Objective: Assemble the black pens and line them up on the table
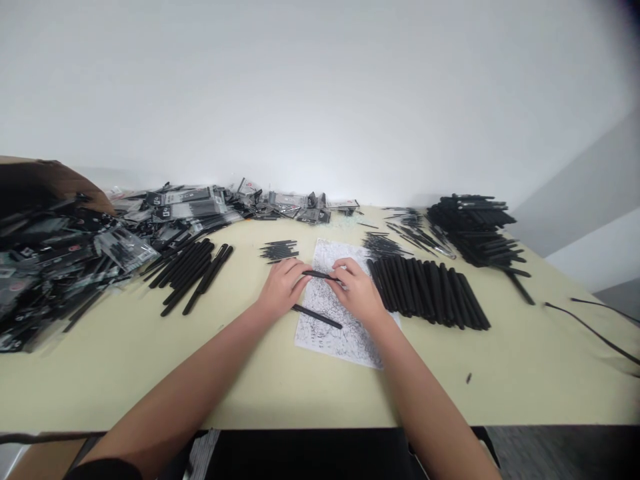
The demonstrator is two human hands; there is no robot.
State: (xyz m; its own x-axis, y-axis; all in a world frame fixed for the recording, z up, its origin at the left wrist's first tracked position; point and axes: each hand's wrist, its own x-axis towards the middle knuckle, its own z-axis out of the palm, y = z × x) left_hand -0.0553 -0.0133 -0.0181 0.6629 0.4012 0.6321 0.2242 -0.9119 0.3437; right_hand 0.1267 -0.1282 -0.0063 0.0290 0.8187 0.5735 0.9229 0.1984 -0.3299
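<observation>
Both of my hands rest over a scribbled white paper sheet [340, 333] in the middle of the table. My left hand [281, 287] and my right hand [356, 291] are closed on the two ends of one short black pen part [316, 274], held between them just above the sheet. A second black pen [317, 317] lies on the paper under my left hand, slanting down to the right. A row of black pen barrels [430, 293] lies right beside my right hand.
Loose black pens [193, 273] lie left of the sheet, thin refills [279, 251] behind it. Packaged pens in clear bags [65, 260] pile up at the left. A heap of black pens [475, 227] sits at the back right. Black cables [595, 330] cross the right edge.
</observation>
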